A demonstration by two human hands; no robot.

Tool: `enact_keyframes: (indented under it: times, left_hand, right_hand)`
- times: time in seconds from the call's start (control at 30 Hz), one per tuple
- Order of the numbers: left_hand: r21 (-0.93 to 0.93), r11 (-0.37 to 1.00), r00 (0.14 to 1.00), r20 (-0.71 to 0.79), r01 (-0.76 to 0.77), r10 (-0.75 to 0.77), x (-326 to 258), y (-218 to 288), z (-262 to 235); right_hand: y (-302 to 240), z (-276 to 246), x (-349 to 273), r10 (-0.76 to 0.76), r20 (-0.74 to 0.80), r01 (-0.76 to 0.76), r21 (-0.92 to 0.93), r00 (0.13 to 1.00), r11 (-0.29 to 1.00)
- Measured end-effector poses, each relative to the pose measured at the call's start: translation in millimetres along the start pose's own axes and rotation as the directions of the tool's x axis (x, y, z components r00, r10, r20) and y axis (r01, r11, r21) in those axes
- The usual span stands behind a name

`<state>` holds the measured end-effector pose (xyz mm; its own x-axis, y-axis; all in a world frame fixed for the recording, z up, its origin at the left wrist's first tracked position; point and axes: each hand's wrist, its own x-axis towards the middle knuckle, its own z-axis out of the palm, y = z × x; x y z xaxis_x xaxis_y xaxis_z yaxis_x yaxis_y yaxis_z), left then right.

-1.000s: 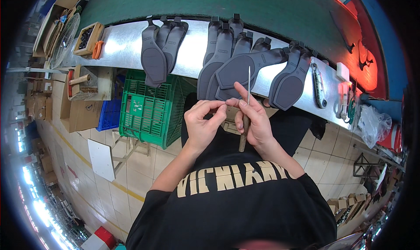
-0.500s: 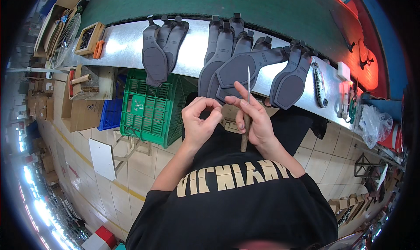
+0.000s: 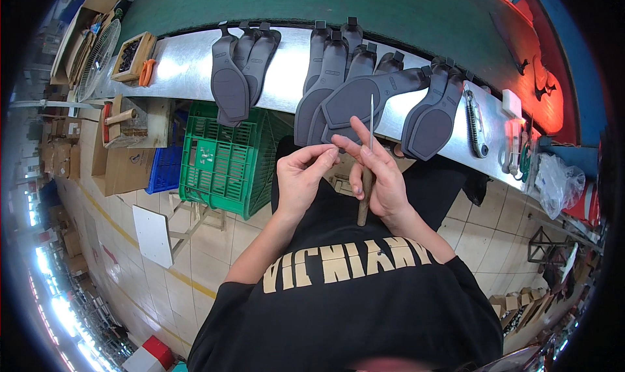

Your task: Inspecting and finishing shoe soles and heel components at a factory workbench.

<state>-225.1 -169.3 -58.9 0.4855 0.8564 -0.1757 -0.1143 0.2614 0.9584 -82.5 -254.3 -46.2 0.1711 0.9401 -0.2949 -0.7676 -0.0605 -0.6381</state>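
My right hand [image 3: 385, 184] holds an awl [image 3: 364, 206] upright, its brownish handle in the palm and its slim metal spike pointing away from me. The index finger is stretched out beside the spike. My left hand [image 3: 301, 180] is closed in a pinch, thumb and index fingertip together at the tip of a right finger. Whatever the pinch holds, if anything, is too small to make out. Just beyond my hands, several dark grey heeled shoe soles [image 3: 355, 103] overlap on the metal bench [image 3: 286, 72], toes hanging over its near edge.
More soles lie left [image 3: 229, 88] and right [image 3: 432, 128] on the bench. A utility knife [image 3: 476, 124], orange-handled tool [image 3: 147, 72] and wooden box of small dark parts [image 3: 133, 58] rest there too. A green crate [image 3: 218, 167] stands below. Behind runs a green belt [image 3: 325, 4].
My left hand's fingers have straightened from a curl into a pinch and reached right, to the right hand's fingertip. The right hand and the awl have barely moved.
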Motion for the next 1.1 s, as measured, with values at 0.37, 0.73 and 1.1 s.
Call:
enact_keyframes:
  times: [0.37, 0.73, 1.1]
  left_hand:
    - [-0.085, 0.995, 0.999, -0.007, 0.051, -0.051, 2.6, -3.1, -1.5]
    - [-0.123, 0.992, 0.999, -0.043, 0.027, -0.032, 2.4, -3.4, 4.4]
    - [0.293, 0.930, 0.975, 0.045, -0.221, 0.217, -6.8, -3.9, 9.9]
  right_hand:
    - [6.6, 9.4, -8.9, -0.241, 0.118, 0.268, -0.469, 0.963, 0.842]
    - [2.8, 6.5, -5.4, -0.088, 0.091, 0.101, -0.155, 0.992, 0.983]
    - [-1.7, -5.8, 2.5, 0.017, 0.047, -0.026, 0.195, 0.999, 0.980]
